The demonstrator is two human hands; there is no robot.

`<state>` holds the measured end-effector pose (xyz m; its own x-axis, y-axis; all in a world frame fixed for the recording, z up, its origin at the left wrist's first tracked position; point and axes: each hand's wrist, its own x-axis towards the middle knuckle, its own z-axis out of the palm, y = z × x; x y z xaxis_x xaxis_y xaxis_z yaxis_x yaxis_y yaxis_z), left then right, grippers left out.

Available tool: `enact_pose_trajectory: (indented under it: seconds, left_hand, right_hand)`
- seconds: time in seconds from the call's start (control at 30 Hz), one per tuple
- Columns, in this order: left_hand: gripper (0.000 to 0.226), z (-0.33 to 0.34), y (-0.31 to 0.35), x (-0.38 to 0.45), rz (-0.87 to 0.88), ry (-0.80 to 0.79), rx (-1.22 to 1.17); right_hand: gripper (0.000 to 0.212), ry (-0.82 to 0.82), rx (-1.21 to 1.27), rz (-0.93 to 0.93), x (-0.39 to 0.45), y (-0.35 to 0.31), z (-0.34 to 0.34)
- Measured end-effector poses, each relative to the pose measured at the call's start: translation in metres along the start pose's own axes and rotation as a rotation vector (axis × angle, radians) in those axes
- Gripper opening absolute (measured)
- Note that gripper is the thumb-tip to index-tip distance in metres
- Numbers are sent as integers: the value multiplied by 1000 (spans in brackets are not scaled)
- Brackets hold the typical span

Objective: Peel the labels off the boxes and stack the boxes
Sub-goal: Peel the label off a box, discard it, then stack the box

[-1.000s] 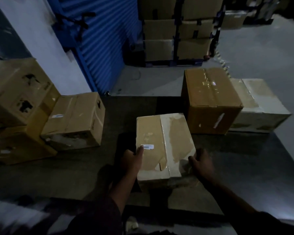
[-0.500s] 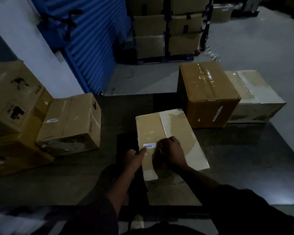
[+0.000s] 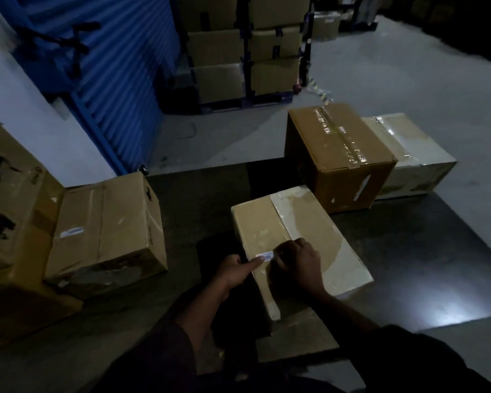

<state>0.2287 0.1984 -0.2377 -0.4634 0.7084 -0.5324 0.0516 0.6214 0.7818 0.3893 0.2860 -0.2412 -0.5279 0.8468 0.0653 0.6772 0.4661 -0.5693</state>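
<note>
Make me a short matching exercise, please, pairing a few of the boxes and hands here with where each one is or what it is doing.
Things:
1. small white label
2. dark brown box
3. left hand
4. right hand

Descriptions:
A. thumb presses beside the label
B. fingertips at the label's right end
C. on top of the near box
D. behind the near box, clear tape across its top

Pairs: 1-C, 2-D, 3-A, 4-B
</note>
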Motion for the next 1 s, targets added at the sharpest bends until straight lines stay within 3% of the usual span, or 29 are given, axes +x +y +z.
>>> enact_pose_trajectory:
  seconds: [0.3, 0.53, 0.63, 0.83, 1.0]
  left_hand:
    - [70, -15, -4, 15, 13, -142, 27]
    - [35, -13, -6, 22, 5, -73, -9]
    - [42, -12, -5, 20, -4, -86, -46]
    - [75, -12, -10, 20, -60, -85, -117]
    - [74, -9, -12, 20, -66, -50, -128]
  right_hand:
    - [18, 37, 38, 13, 0, -1, 1]
    - [19, 11, 43, -16, 1, 3, 0]
    - [31, 3, 106, -15, 1, 3, -3]
    - [15, -62, 36, -48, 1, 6, -5]
    - [29, -92, 73, -55, 3, 5, -10]
